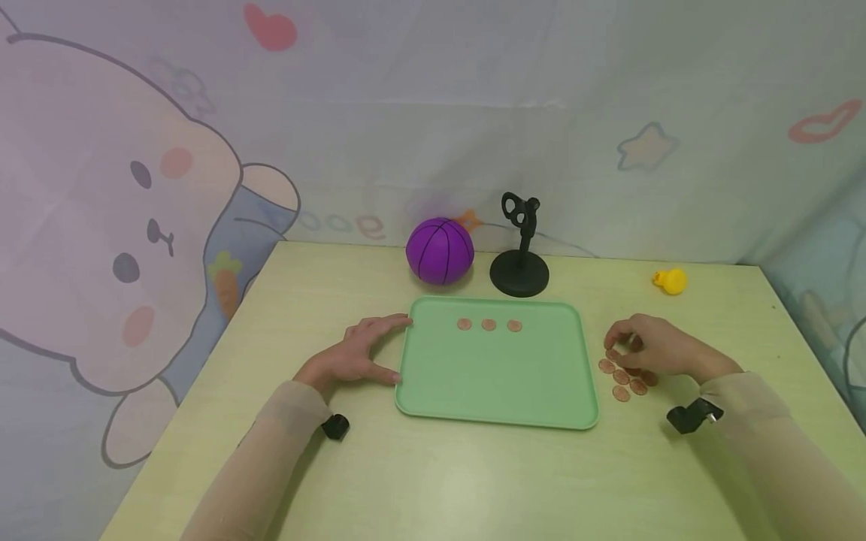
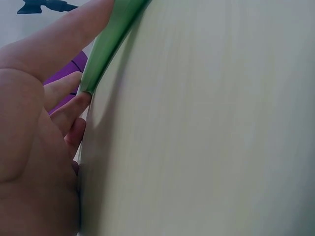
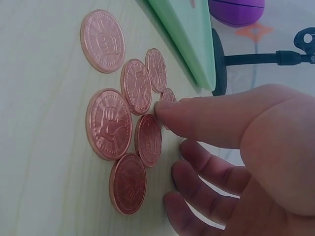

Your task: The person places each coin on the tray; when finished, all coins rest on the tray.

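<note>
A light green tray (image 1: 501,376) lies on the table with three copper-coloured coins (image 1: 489,324) in a row near its far edge. My left hand (image 1: 355,353) is at the tray's left side, thumb and fingers spread, their tips touching the rim. Right of the tray, my right hand (image 1: 652,346) reaches down over several loose copper coins (image 1: 621,376). Its thumb and index tips are at a coin (image 3: 168,94) on the far side of the group. The thumb hides part of that coin and the index finger in the right wrist view, so its grip is unclear.
Behind the tray stand a purple ball (image 1: 440,252) and a black stand (image 1: 519,272) with a round base. A small yellow toy (image 1: 671,281) sits at the back right. A printed cloth (image 1: 433,113) hangs behind the table (image 1: 446,481).
</note>
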A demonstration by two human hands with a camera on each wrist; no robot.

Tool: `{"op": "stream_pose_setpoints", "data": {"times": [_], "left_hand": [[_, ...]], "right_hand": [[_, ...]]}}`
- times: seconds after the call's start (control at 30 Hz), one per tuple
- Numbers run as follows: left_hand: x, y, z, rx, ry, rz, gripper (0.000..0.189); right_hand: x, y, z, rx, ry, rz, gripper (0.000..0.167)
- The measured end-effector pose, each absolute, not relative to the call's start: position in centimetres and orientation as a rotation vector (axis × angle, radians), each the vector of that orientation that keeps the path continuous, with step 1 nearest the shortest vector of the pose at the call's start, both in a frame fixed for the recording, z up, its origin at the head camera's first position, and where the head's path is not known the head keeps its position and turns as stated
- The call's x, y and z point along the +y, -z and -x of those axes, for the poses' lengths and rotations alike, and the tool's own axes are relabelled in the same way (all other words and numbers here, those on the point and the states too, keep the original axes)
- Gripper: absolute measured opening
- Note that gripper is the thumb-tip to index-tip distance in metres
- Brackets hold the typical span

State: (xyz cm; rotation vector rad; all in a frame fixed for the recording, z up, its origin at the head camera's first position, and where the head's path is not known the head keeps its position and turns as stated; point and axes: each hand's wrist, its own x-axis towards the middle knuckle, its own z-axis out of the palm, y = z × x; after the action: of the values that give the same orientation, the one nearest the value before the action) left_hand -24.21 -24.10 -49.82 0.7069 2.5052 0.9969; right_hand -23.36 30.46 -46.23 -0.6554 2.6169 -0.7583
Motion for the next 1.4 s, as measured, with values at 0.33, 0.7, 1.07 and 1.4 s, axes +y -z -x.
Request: {"op": "stream_pose_setpoints", "data": {"times": [0.33,0.7,1.07,1.4], "left_hand": [[-24.09,49.89,24.09,2.501,-0.997,-0.709,0.103],[-24.27,50.01,24.22,2.511,-0.981,-0.711,0.104],[-24.3,49.97,24.29,2.501,-0.995,-0.706,0.105],[-24.16,49.76,24.29,2.507,-0.988,-0.717,0.104]], "right_hand": [[30.29,46.42,23.32,2.589,0.785,0.617,0.013],[30.27,46.47,23.84,2.58,0.735,0.635,0.013],[30.19,45.84,23.89,2.589,0.69,0.655,0.012],[30.45,46.07,24.25,2.587,0.644,0.666,0.01]]}}
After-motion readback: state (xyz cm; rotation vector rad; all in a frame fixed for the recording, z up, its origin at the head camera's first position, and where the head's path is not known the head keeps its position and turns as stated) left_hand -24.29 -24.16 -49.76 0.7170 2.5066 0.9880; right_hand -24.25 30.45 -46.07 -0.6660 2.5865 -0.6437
